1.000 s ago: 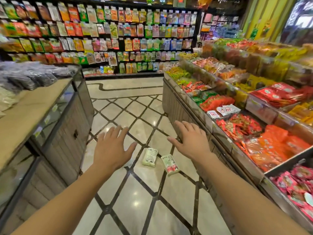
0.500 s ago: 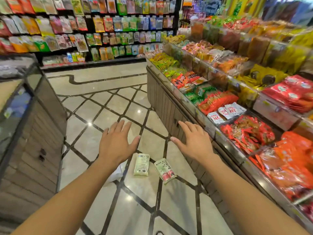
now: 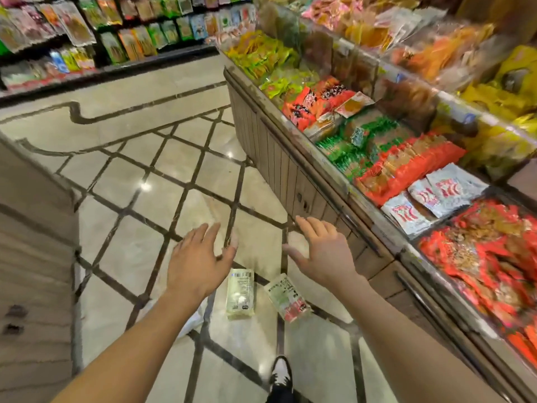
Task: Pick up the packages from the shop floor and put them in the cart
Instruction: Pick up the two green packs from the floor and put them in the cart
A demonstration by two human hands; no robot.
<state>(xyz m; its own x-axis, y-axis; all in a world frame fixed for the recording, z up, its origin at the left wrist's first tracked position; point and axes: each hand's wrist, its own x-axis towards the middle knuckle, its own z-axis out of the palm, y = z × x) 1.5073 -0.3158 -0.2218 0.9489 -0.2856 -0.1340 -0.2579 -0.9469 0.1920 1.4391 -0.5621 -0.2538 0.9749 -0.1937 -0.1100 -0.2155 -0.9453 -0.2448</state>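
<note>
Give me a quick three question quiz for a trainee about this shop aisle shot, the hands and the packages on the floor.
1. True or false: the left hand already grips a package.
2. Which floor package has a red end? A) the pale green package B) the tilted package
3. Fill in: both packages lie on the tiled ____.

Key: 1 false, both it and the right hand are open above the packages. 2 B. 3 floor.

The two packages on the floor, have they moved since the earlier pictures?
No. The pale green package and the red-ended package lie by the same dark floor lines; only the camera moved.
</note>
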